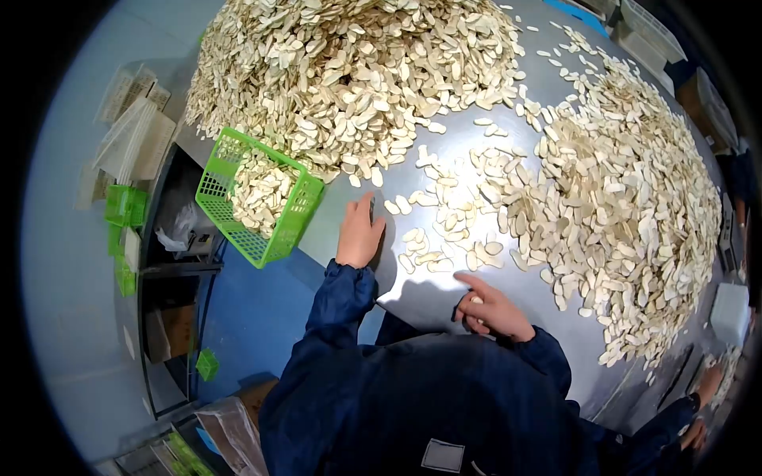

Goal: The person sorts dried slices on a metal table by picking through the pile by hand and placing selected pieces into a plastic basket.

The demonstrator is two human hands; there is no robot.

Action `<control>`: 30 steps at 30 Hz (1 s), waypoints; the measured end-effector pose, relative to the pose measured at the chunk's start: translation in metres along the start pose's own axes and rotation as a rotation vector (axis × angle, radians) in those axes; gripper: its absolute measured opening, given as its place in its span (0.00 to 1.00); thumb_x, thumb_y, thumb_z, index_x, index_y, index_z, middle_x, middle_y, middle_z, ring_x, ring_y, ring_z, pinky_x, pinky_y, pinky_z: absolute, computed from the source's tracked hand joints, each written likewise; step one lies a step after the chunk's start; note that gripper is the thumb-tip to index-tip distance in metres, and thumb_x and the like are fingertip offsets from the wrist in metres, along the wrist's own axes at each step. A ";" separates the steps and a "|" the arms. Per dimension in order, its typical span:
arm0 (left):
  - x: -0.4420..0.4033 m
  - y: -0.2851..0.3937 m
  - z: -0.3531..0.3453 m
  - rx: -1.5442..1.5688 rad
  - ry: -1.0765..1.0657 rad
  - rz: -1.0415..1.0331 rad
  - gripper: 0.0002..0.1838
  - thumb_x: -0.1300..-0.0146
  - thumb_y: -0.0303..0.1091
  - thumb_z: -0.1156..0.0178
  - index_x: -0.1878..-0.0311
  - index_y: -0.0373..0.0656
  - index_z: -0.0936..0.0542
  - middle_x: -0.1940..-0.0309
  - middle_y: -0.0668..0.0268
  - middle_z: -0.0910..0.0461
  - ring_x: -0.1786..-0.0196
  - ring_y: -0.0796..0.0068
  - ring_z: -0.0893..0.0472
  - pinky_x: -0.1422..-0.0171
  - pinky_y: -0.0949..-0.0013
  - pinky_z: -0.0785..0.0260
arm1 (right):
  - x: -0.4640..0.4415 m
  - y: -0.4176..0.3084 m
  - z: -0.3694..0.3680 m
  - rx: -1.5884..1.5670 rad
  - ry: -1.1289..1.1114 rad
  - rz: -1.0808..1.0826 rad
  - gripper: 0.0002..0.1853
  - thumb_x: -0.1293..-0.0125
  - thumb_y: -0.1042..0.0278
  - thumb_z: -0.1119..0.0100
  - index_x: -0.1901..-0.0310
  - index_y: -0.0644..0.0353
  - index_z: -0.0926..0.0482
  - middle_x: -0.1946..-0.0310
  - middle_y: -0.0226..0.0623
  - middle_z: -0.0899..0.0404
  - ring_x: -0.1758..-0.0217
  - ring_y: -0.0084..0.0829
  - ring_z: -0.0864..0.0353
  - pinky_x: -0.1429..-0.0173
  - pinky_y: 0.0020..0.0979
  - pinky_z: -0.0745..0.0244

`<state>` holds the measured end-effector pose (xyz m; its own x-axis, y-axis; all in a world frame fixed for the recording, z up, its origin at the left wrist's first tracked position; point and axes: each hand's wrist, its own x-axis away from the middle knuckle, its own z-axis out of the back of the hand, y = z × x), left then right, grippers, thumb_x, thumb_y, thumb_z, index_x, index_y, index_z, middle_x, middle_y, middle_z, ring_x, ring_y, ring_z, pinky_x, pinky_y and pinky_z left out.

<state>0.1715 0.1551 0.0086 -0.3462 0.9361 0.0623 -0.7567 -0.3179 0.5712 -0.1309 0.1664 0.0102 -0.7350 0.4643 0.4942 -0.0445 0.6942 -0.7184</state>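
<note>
Pale, oval dried slices (460, 214) lie loose on the grey metal table in front of me. My left hand (359, 232) rests at the table's left part, fingers stretched forward and a little apart, just short of the big heap's near edge; nothing shows in it. Closer to my body, my right hand (494, 309) points its index finger at the loose slices. Its other fingers curl round a pale slice (476, 301), only partly visible. Left of my left hand, a green plastic basket (300, 218) stands tilted at the table edge, partly filled with slices.
A tall heap of slices (357, 71) covers the far side, and a second broad heap (627, 198) spreads on the right. A dark shelf rack (171, 270) stands left below the table. At lower right, another person's hand (709, 385) reaches in. Clear plastic bins (652, 32) sit at top right.
</note>
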 end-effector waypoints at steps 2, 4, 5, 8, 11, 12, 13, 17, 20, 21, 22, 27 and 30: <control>0.001 -0.012 -0.007 0.122 -0.038 0.006 0.24 0.40 0.30 0.43 0.39 0.42 0.30 0.52 0.49 0.29 0.54 0.48 0.24 0.48 0.55 0.31 | 0.003 0.002 0.007 -0.155 0.136 0.104 0.34 0.34 0.76 0.52 0.27 0.62 0.50 0.70 0.41 0.23 0.85 0.21 0.35 0.81 0.23 0.40; 0.005 -0.007 -0.001 0.185 -0.083 0.014 0.22 0.40 0.29 0.43 0.41 0.43 0.28 0.54 0.50 0.28 0.54 0.49 0.23 0.49 0.56 0.30 | 0.005 -0.008 0.011 -0.251 0.443 0.302 0.37 0.34 0.77 0.52 0.26 0.62 0.55 0.69 0.41 0.23 0.84 0.20 0.35 0.81 0.22 0.40; 0.007 -0.004 0.004 0.188 -0.107 0.017 0.21 0.40 0.29 0.43 0.42 0.44 0.27 0.55 0.51 0.27 0.54 0.50 0.23 0.50 0.57 0.30 | 0.012 -0.011 0.015 -0.223 0.439 0.322 0.36 0.34 0.77 0.52 0.26 0.62 0.55 0.69 0.41 0.23 0.83 0.20 0.35 0.81 0.22 0.40; 0.012 -0.009 0.011 0.138 -0.185 -0.058 0.13 0.40 0.28 0.43 0.52 0.38 0.24 0.64 0.55 0.23 0.62 0.53 0.21 0.57 0.60 0.29 | 0.039 -0.018 0.017 -0.053 0.275 0.167 0.28 0.34 0.76 0.52 0.32 0.64 0.40 0.68 0.38 0.23 0.81 0.17 0.33 0.79 0.20 0.39; 0.019 0.007 0.030 0.186 -0.466 0.119 0.10 0.37 0.30 0.43 0.57 0.33 0.27 0.72 0.57 0.21 0.72 0.65 0.18 0.69 0.66 0.27 | 0.060 -0.007 0.025 0.125 -0.052 -0.119 0.18 0.32 0.74 0.52 0.41 0.66 0.27 0.67 0.38 0.21 0.81 0.16 0.32 0.78 0.18 0.38; 0.023 0.012 0.030 0.242 -0.509 0.164 0.11 0.36 0.31 0.43 0.57 0.34 0.28 0.72 0.57 0.21 0.71 0.68 0.18 0.70 0.68 0.26 | 0.059 -0.004 0.026 0.143 0.016 -0.136 0.18 0.32 0.75 0.53 0.41 0.66 0.28 0.67 0.38 0.21 0.82 0.16 0.32 0.79 0.17 0.38; 0.027 0.017 0.028 0.297 -0.553 0.211 0.11 0.35 0.32 0.43 0.56 0.34 0.29 0.72 0.57 0.21 0.71 0.71 0.18 0.70 0.70 0.26 | 0.058 0.001 0.028 0.161 0.085 -0.153 0.18 0.31 0.75 0.53 0.41 0.66 0.29 0.68 0.39 0.21 0.83 0.17 0.33 0.79 0.17 0.39; 0.045 0.032 -0.005 0.616 -0.689 0.187 0.12 0.32 0.32 0.45 0.51 0.35 0.30 0.62 0.60 0.22 0.59 0.74 0.18 0.64 0.72 0.23 | 0.039 0.016 0.035 -0.035 0.437 0.158 0.18 0.31 0.75 0.54 0.41 0.67 0.30 0.70 0.39 0.21 0.84 0.17 0.32 0.82 0.19 0.39; 0.046 0.038 -0.008 0.810 -0.684 0.126 0.12 0.33 0.31 0.45 0.49 0.35 0.28 0.62 0.63 0.22 0.58 0.75 0.19 0.59 0.72 0.24 | 0.027 0.005 0.024 -0.083 0.509 0.286 0.16 0.30 0.76 0.53 0.43 0.68 0.29 0.70 0.39 0.21 0.84 0.17 0.33 0.81 0.19 0.40; 0.044 0.037 -0.009 0.849 -0.667 0.107 0.12 0.33 0.30 0.44 0.49 0.35 0.27 0.63 0.64 0.22 0.58 0.76 0.20 0.58 0.73 0.25 | 0.025 0.004 0.021 -0.087 0.469 0.295 0.15 0.30 0.75 0.53 0.44 0.68 0.29 0.70 0.39 0.21 0.84 0.18 0.34 0.81 0.19 0.39; 0.040 0.033 -0.009 0.702 -0.555 0.013 0.12 0.33 0.30 0.44 0.50 0.35 0.26 0.64 0.65 0.22 0.60 0.76 0.20 0.58 0.73 0.26 | 0.023 0.003 0.020 -0.091 0.429 0.303 0.15 0.30 0.75 0.52 0.44 0.68 0.29 0.71 0.39 0.22 0.84 0.18 0.34 0.80 0.19 0.39; 0.025 0.033 -0.004 0.256 -0.208 -0.224 0.08 0.39 0.28 0.41 0.57 0.38 0.19 0.71 0.59 0.23 0.70 0.69 0.23 0.63 0.69 0.32 | 0.018 0.004 0.012 -0.095 0.400 0.254 0.13 0.30 0.75 0.51 0.46 0.69 0.28 0.71 0.39 0.22 0.84 0.17 0.34 0.79 0.20 0.38; 0.037 0.050 -0.016 0.124 -0.224 -0.316 0.07 0.42 0.30 0.38 0.61 0.41 0.19 0.71 0.59 0.23 0.68 0.61 0.22 0.63 0.65 0.30 | 0.021 0.006 0.012 -0.082 0.402 0.262 0.12 0.30 0.75 0.51 0.47 0.69 0.28 0.71 0.38 0.22 0.85 0.17 0.35 0.78 0.20 0.38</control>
<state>0.1115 0.1717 0.0262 0.0327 0.9988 0.0368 -0.7290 -0.0014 0.6845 -0.1543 0.1741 0.0104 -0.3945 0.7934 0.4636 0.1722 0.5594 -0.8108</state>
